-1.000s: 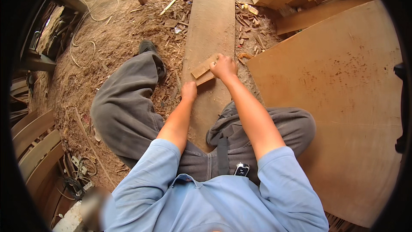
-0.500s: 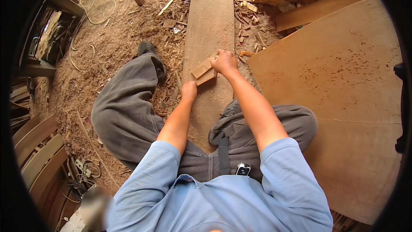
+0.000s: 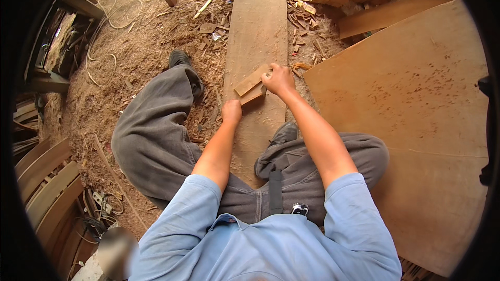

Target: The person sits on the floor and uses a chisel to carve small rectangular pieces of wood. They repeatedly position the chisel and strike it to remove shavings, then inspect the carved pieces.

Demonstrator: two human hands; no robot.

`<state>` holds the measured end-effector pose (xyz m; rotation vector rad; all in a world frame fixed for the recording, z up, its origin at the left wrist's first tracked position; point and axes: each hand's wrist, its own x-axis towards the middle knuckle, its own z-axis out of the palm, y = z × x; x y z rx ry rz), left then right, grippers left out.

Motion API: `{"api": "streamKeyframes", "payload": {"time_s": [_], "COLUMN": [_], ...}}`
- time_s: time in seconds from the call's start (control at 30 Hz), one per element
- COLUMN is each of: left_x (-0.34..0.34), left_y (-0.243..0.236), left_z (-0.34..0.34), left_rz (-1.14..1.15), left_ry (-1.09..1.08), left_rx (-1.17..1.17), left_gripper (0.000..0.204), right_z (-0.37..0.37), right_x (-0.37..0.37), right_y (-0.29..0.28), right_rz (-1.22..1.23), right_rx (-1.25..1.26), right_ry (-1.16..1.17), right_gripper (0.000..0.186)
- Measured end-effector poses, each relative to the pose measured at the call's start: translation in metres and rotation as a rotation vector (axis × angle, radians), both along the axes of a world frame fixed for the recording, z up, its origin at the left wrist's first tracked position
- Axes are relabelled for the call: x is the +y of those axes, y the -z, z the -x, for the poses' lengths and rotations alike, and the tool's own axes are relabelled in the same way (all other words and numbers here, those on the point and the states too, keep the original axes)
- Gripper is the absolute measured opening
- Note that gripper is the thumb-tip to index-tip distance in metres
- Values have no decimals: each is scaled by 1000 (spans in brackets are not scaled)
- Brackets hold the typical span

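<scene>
Over the plank (image 3: pixel 258 26), our left hand (image 3: pixel 232 111) curls closed around the wooden block (image 3: pixel 253 95), our right hand (image 3: pixel 278 79) around the wooden strip (image 3: pixel 251 80); both seem light, stiff, best gripped by the ends.

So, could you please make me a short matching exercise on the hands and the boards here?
1. left hand
2. large flat panel
3. right hand
4. long plank

A. at the right end of the wooden block
B. running beneath the block
C. at the block's left end
D. along the picture's right side

Pairs: 1-C, 2-D, 3-A, 4-B
</scene>
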<state>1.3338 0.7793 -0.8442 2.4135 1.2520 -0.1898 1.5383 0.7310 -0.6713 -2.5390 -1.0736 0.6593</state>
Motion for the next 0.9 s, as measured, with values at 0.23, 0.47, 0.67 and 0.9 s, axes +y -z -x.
{"api": "streamKeyframes", "payload": {"time_s": [0.23, 0.47, 0.67, 0.9], "left_x": [0, -2, 3, 8], "left_y": [-1, -7, -14, 0], "left_z": [-1, -1, -4, -3], "left_rz": [-7, -64, -5, 4], "left_ry": [0, 47, 33, 54], "left_rx": [-6, -15, 0, 17], "left_gripper": [20, 18, 18, 19], "right_z": [4, 5, 10, 7], "right_x": [-1, -3, -2, -1], "right_y": [-3, -5, 2, 1], "right_rz": [-42, 11, -43, 3], "right_rx": [-59, -25, -106, -36], "right_ry": [-11, -18, -35, -26], "right_gripper": [49, 58, 42, 51]}}
